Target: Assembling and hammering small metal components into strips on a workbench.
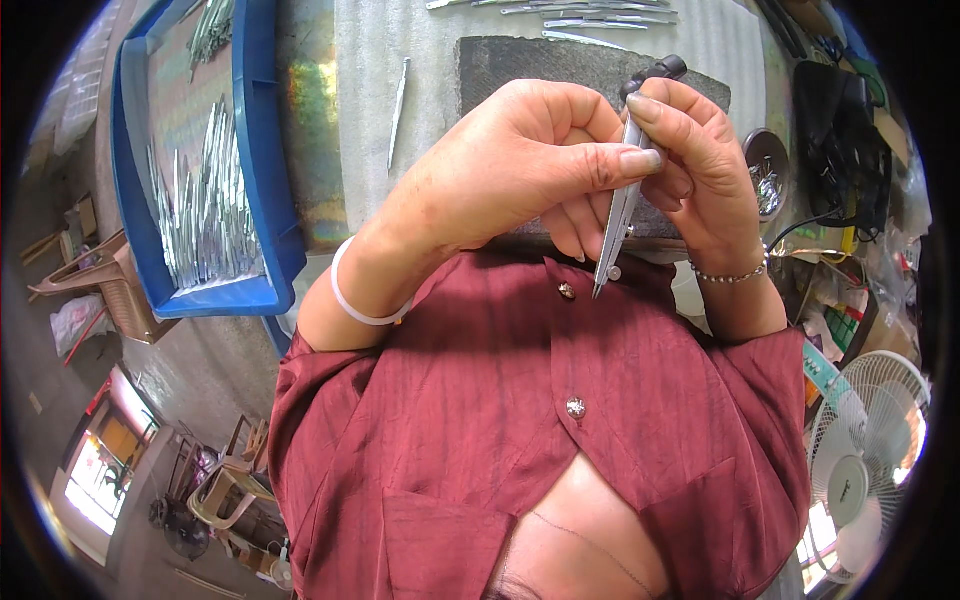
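Note:
Both hands meet over the worktable's near edge, in front of the wearer's chest. Between them slants a silver drawing compass, its pointed end down toward the shirt and small screws near that end. My left hand, with a white bangle at the wrist, is closed, its thumb pressed along the compass's upper part. My right hand, wearing a beaded bracelet, pinches the compass near its top. A black knobbed piece shows at the upper end; whether it belongs to the compass I cannot tell.
A dark slab lies beneath the hands. Left stands a blue tray with many thin silver metal pieces. One loose metal strip lies beside the slab; several more lie beyond. At right are a round dish of small parts and a fan.

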Motion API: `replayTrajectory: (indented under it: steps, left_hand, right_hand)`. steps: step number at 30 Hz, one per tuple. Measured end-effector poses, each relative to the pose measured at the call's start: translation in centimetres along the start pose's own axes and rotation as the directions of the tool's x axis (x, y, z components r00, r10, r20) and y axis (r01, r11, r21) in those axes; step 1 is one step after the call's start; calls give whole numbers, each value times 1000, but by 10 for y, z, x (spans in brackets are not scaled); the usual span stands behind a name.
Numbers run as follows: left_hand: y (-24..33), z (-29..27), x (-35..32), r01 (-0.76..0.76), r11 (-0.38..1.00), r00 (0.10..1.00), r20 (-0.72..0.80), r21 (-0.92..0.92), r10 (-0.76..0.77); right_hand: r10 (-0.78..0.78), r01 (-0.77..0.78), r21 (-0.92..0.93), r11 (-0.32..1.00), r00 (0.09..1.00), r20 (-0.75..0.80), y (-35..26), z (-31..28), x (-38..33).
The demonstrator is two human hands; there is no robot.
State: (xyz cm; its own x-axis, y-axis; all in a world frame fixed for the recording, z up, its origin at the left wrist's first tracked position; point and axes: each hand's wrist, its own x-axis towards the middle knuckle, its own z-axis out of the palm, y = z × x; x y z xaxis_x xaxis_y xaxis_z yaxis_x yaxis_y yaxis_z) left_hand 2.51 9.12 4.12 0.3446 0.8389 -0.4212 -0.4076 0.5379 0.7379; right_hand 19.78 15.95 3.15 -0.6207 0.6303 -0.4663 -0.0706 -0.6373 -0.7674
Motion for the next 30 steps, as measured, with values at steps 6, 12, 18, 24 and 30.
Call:
replayTrajectory:
  steps: [6, 12, 18, 24, 30]
  left_hand:
    - [-1, -3, 2, -1, 1000, 1000, -6, 1, 1]
    - [0, -3, 2, 10, 1000, 1000, -13, -8, -10]
    - [2, -4, 3, 19, 1000, 1000, -12, -8, -19]
    - [2, -6, 6, 34, 999, 999, 11, -27, -33]
    - [3, -4, 7, 20, 1000, 1000, 5, 3, -20]
  right_hand:
    - [-4, 3, -20, 1000, 1000, -20, 1, 0, 3]
    - [8, -7, 6, 1000, 999, -39, 1, 2, 4]
    - [29, -28, 33, 999, 999, -32, 1, 2, 5]
    - [22, -20, 49, 999, 999, -36, 0, 2, 5]
    - [12, -10, 58, 998, 1000, -23, -2, -2, 3]
